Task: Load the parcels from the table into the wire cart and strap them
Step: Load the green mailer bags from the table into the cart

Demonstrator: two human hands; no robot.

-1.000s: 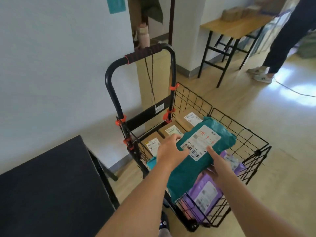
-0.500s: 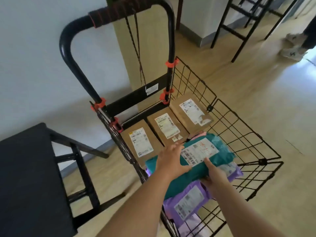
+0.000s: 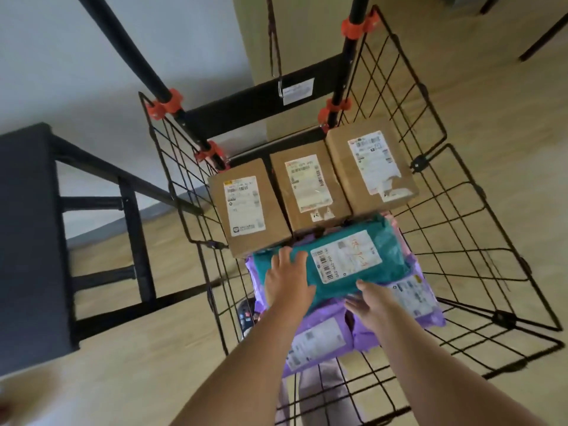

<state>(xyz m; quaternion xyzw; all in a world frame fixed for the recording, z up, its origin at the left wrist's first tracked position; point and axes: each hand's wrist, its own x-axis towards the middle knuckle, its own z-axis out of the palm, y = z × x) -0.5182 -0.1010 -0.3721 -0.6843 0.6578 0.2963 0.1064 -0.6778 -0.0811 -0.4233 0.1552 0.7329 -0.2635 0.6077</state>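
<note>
My left hand (image 3: 287,281) lies flat on the teal parcel (image 3: 392,255); my right hand (image 3: 373,304) pinches its near edge. Its far edge is just beside the boxes (image 3: 284,195), apart from the wire cart (image 3: 479,192) wall.

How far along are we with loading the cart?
Done: three brown boxes and purple mailers lie in the wire cart. In hand: the left hand and right hand hold the teal mailer on top. Left: strapping; the hooked cord hangs loose. Whether the table holds more isn't visible.

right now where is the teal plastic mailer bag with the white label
Head view, centre: the teal plastic mailer bag lies in the black wire cart on purple plastic mailers, just nearer than three brown cardboard boxes.
</note>
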